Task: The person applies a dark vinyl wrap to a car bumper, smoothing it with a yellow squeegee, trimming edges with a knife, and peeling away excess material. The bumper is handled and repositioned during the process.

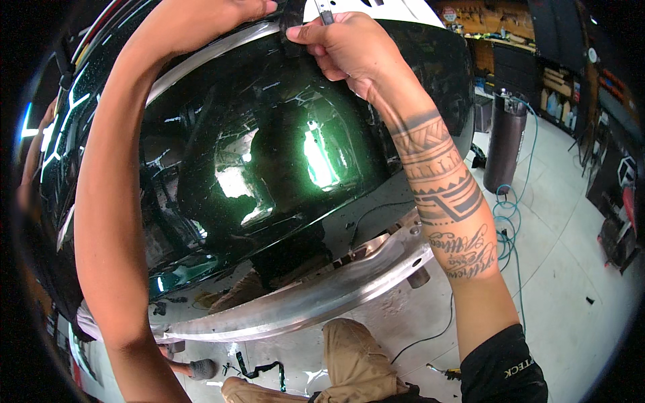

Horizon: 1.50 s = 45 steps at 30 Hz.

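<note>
Both my arms reach over a glossy dark green car body panel (255, 107). My left hand (235, 10) is at the top edge beside a silver trim strip (201, 50), its fingers mostly out of view. My right hand (342, 50) pinches a dark piece (290, 41) at the end of that strip, and a narrow metal tool (325, 13) pokes up beside its fingers; how that tool is held is unclear. A curved bare metal bar (289, 312) runs below the panel.
A black cylinder (504, 141) with a coiled teal hose stands on the tiled floor at right, near cluttered shelves (557, 94) and dark equipment (615, 228). Black scraps and a cable lie below. Another bare arm (33, 161) shows at far left. My khaki-clad knees are underneath.
</note>
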Motion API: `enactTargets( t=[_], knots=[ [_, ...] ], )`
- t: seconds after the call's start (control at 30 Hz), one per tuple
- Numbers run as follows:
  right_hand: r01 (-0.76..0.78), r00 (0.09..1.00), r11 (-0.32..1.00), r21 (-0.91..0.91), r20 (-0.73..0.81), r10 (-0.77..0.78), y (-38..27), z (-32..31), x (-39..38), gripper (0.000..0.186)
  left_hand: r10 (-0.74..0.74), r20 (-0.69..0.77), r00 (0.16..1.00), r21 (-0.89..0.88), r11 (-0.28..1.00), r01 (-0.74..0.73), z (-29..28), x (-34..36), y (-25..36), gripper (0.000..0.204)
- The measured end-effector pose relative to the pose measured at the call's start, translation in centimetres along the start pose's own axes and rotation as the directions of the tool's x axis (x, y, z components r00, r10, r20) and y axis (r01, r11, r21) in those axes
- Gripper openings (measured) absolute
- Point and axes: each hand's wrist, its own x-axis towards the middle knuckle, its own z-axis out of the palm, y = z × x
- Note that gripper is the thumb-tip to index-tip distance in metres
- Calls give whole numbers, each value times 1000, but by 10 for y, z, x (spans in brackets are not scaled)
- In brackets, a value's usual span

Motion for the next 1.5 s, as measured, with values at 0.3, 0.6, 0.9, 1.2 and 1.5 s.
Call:
enactTargets(
  t=[0.3, 0.6, 0.9, 1.2, 1.5],
  knots=[
    [99, 995, 995, 33, -7, -99, 8, -4, -16, 16, 200, -212, 957, 202, 967, -157, 20, -19, 12, 41],
    [-38, 979, 942, 334, 203, -33, 3, -18, -6, 23, 286, -293, 912, 208, 950, -231, 27, -17, -2, 39],
    [-137, 956, 882, 451, 292, -1, 3, -20, 1, 19, 189, -315, 930, 280, 955, -100, 30, -23, 18, 38],
    [-46, 990, 946, 321, 140, 0, 4, -13, -8, 21, 331, -277, 902, 190, 939, -287, 17, -25, 14, 34],
    [91, 992, 995, -33, -85, -93, 3, 8, -9, 19, 68, -305, 950, 7, 998, -69, 20, -6, 7, 25]
  ],
)
